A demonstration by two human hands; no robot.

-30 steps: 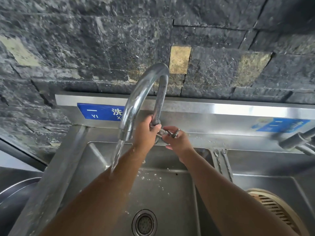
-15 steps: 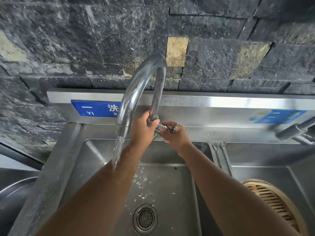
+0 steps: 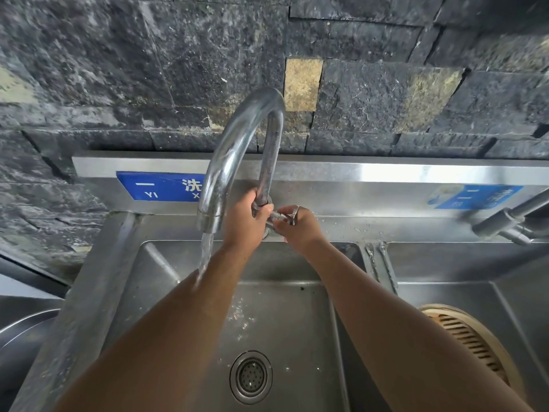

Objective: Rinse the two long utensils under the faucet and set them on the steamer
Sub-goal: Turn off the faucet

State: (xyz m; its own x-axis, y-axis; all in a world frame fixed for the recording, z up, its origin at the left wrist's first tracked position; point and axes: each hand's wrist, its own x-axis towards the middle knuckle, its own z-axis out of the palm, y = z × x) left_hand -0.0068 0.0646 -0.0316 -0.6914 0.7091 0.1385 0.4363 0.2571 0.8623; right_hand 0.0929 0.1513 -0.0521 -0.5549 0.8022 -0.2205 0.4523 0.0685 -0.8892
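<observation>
Head view: little has changed in the past second; water keeps running as the left hand (image 3: pixel 248 217) grips the faucet (image 3: pixel 237 150) stem and the right hand (image 3: pixel 298 226) holds its valve handle (image 3: pixel 285 217). Two long utensils (image 3: pixel 381 263) lie unrinsed on the sink divider (image 3: pixel 341 337), beside the steamer (image 3: pixel 469 337)

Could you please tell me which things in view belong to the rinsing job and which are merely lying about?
Part of the job:
- faucet, running, left hand on its stem
- faucet handle in right hand
- two long utensils on the sink divider
- steamer
- sink

Lying about:
- second faucet
- blue labels
- metal bowl
</observation>
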